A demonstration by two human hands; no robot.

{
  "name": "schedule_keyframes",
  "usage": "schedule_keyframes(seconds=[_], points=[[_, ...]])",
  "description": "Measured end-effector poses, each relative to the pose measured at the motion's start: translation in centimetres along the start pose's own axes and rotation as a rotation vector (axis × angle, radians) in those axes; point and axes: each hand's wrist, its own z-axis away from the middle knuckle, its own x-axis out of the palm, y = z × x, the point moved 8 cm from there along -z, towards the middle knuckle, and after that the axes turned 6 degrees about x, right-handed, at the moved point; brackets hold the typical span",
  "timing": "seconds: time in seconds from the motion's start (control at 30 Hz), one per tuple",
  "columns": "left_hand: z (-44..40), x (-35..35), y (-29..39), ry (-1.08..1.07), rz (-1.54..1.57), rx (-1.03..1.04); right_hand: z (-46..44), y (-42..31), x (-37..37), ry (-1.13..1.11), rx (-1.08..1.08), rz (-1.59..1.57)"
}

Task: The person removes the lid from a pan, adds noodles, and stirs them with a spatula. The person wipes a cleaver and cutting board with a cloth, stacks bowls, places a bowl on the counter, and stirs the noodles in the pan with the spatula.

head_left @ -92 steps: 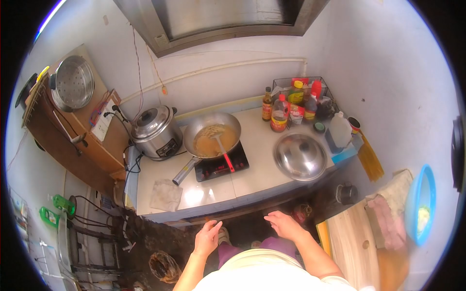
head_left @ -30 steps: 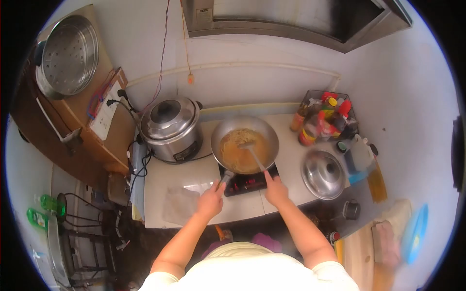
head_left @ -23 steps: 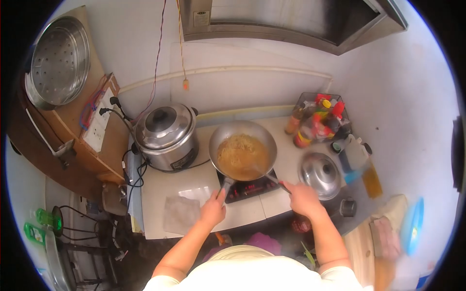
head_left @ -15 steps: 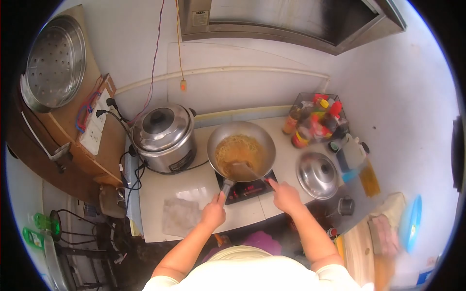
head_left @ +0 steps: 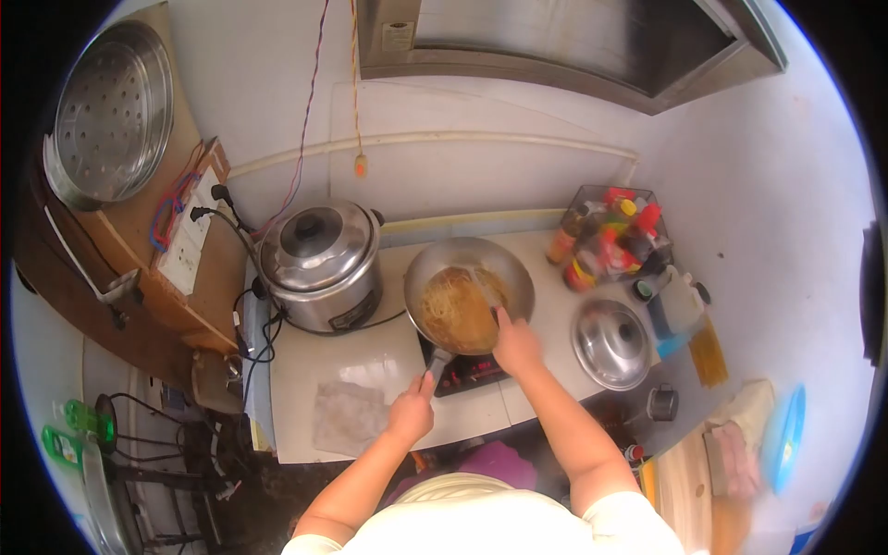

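Note:
A steel wok (head_left: 467, 251) with noodles in brown broth (head_left: 455, 305) sits over an induction cooker (head_left: 470, 370). My left hand (head_left: 413, 410) is wrapped round the wok's handle (head_left: 438, 363) at its near side. Closed on a spatula's handle, my right hand (head_left: 518, 344) is at the wok's near right rim. The spatula (head_left: 486, 283) reaches into the right part of the wok, its blade blurred and partly down in the food.
A lidded steel pot (head_left: 322, 268) stands left of the wok, a grey cloth (head_left: 350, 416) in front of it. To the right are a pot lid (head_left: 611, 344), a wire basket of bottles (head_left: 612, 231) and a plastic jug (head_left: 680, 303). A range hood (head_left: 564, 79) hangs above.
My right hand has moved up and left to the wok's rim. The spatula has swung from the near side of the noodles to the right and far side. My left hand keeps the handle.

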Motion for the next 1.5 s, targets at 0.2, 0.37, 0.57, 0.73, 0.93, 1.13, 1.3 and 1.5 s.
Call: schedule_keyframes(seconds=[0.2, 0.37, 0.57, 0.73, 0.93, 1.13, 1.3, 1.5], points=[[0.1, 0.2, -0.5, 0.027, 0.0, -0.008, 1.4, -0.5, 1.8, -0.014, -0.097, -0.057], [0.1, 0.2, -0.7, 0.012, 0.004, -0.067, 3.6, 1.1, 0.3, 0.011, -0.229, -0.08], [0.1, 0.4, -1.0, 0.028, 0.023, -0.064, 5.7, 3.8, -3.4, -0.042, -0.265, -0.001], [0.2, -0.1, -0.6, 0.044, 0.037, -0.075, 6.6, 6.5, -8.4, -0.011, -0.262, 0.06], [0.2, 0.1, -0.7, -0.087, -0.023, -0.196, 6.6, 8.5, -11.1, 0.022, -0.223, 0.134], [-0.7, 0.2, -0.2, -0.292, -0.184, -0.482, 3.8, 9.8, -7.4, 0.001, -0.142, 0.078], [-0.5, 1.5, -1.5, -0.257, -0.196, -0.481, 0.9, 9.7, -3.5, 0.095, -0.096, -0.052], [-0.5, 1.0, -1.2, -0.217, -0.173, -0.47, -0.8, 7.5, 0.9, 0.005, -0.039, -0.207]])
